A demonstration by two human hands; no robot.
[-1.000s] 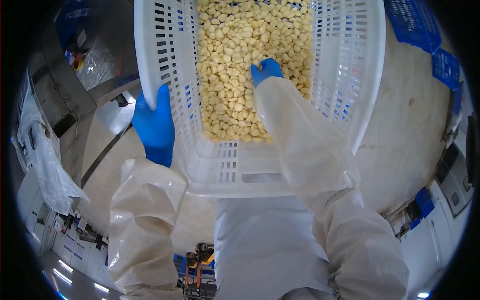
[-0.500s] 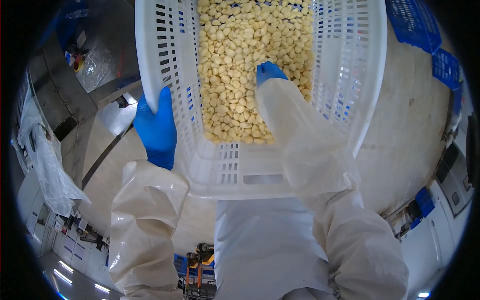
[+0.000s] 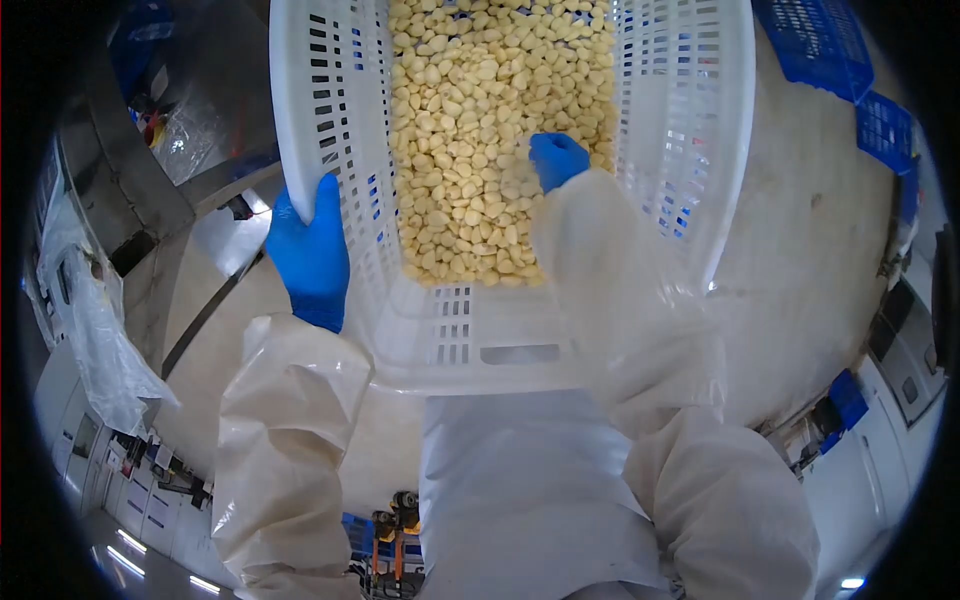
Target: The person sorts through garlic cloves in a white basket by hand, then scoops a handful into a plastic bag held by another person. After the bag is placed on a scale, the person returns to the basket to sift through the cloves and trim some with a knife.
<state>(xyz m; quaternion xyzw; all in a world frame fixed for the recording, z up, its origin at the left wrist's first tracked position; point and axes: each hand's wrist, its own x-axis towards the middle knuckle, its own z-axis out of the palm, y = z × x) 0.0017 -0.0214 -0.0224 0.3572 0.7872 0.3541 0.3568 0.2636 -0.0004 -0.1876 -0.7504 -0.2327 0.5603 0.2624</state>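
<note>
A white slotted plastic basket [image 3: 690,150] is tilted in front of me, its bottom covered with peeled garlic cloves [image 3: 470,140]. My left hand [image 3: 310,255], in a blue glove, grips the basket's left rim. Inside the basket, my right hand [image 3: 557,160], also blue-gloved, rests on the cloves near the right wall; its fingers are curled and I cannot tell whether it holds any clove. Both arms wear translucent white plastic sleeves.
Pale concrete floor [image 3: 820,250] lies below. Blue crates [image 3: 830,50] stand at the upper right. A steel edge and plastic bags [image 3: 95,320] are on the left. Machinery and cabinets show along the lower edges.
My right hand has slid to the right and slightly toward me across the cloves. The basket has shifted a little left. My left hand keeps its grip.
</note>
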